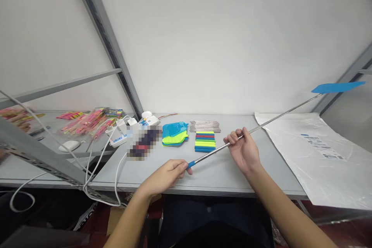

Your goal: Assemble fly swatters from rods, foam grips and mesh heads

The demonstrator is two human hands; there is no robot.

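A long fly swatter (284, 115) with a thin metal rod and a blue head slants up to the right above the table. At its lower end, my left hand (167, 175) is closed around the blue grip, most of which it hides. My right hand (244, 150) closes its fingers on the metal rod, further up. Behind the hands lie blue and yellow-green swatter heads (175, 135) in a pile. Several metal rods (205, 126) lie side by side, and in front of them is a row of coloured grips (205, 143) in blue, yellow and red.
A large white plastic bag (316, 162) with a printed label covers the table's right side. Left are white power strips (119, 137) with loose cables, a blurred-out dark object (143, 143), a metal shelf post (116, 58), and pink packaged items (90, 122) beyond it.
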